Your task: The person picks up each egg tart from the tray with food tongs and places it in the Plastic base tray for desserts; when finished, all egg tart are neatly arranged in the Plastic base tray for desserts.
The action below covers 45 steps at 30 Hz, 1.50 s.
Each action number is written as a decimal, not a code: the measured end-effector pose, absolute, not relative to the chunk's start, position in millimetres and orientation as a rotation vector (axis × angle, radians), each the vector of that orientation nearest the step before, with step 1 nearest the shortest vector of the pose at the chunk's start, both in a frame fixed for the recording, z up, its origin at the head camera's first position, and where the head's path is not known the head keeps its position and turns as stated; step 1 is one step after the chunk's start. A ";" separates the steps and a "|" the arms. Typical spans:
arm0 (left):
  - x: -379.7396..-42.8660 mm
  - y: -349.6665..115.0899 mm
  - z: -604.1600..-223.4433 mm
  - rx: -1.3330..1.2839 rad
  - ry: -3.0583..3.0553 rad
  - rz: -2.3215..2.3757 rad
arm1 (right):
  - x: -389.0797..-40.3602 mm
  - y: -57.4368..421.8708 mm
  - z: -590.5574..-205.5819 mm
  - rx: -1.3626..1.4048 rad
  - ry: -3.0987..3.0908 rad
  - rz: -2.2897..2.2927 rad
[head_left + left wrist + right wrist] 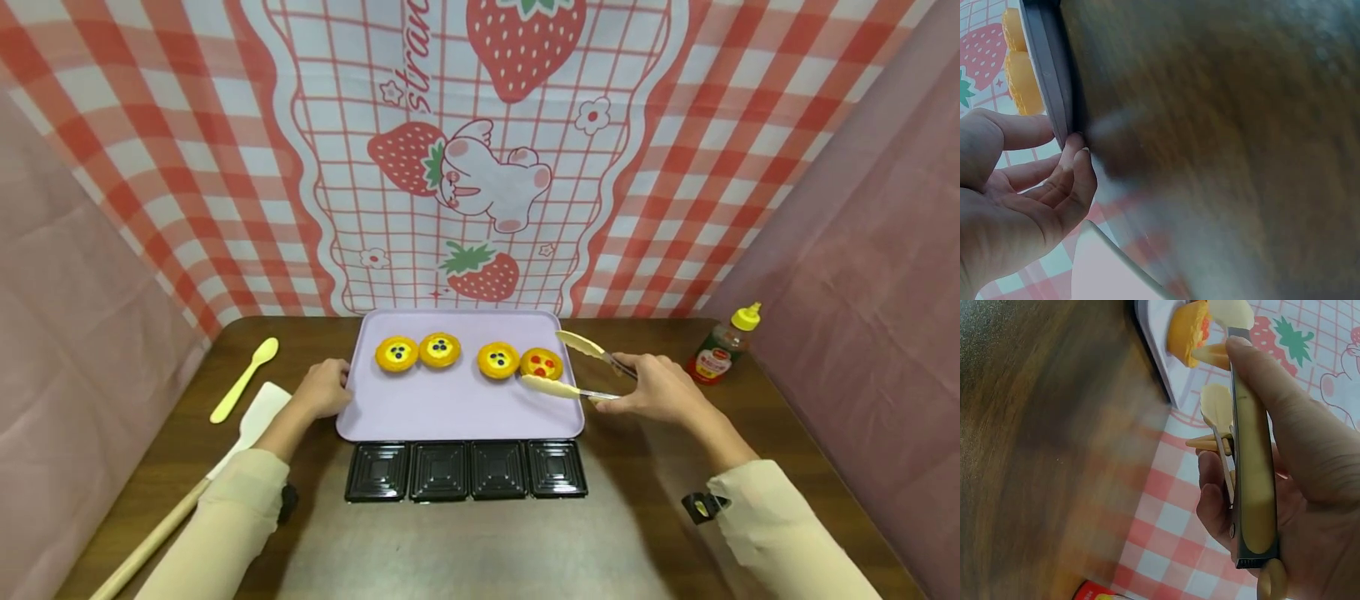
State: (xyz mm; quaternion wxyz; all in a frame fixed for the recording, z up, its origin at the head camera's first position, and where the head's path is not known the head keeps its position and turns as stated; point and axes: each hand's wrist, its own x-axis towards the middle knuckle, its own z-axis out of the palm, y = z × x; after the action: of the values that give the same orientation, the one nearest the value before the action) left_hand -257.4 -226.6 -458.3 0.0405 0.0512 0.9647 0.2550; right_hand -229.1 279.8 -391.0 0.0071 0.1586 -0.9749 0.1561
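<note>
Black square trays (438,471): four in a row just before the lilac tray (435,414); I can't tell whether they are joined.
Spatula (262,408): at far left, running beside the left sleeve, which seems to hide a little of it.
Left hand (322,389): I have thumb and fingers pinching the lilac tray's left edge, I'd judge to steady it.
Right hand (654,387): fingers curled round the tongs (551,387), whose arms stand wide apart.
Red-topped tart (542,360): at the lilac tray's right end, between the tong tips. I read the step as lining up a grasp; next I'd want a gentle squeeze that spares the crust, then a lift, probably toward the black square trays.
Tong contact: unclear to me; one tip overlaps the crust from the head camera, and the right wrist view crops a tip.
Blueberry-topped tarts (498,360): three, farther left on the lilac tray.
Squeeze bottle (711,363): beyond the right hand, label too small to read.
</note>
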 end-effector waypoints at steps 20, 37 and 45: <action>-257.0 -226.5 -454.7 0.125 2.940 0.756 | -242.7 268.8 -393.7 0.480 -3.152 0.431; -259.6 -224.3 -459.3 0.128 2.953 0.779 | -238.7 272.2 -393.3 0.464 -3.124 0.460; -259.1 -224.9 -457.6 0.131 2.952 0.771 | -228.6 278.0 -379.1 0.477 -3.102 0.469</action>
State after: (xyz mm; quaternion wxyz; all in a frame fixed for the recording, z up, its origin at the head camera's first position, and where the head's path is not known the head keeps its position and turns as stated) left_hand -259.1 -224.9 -457.6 0.0440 0.0429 0.9657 0.2523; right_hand -228.6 278.0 -379.1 -0.0158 0.1504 -0.9774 0.1478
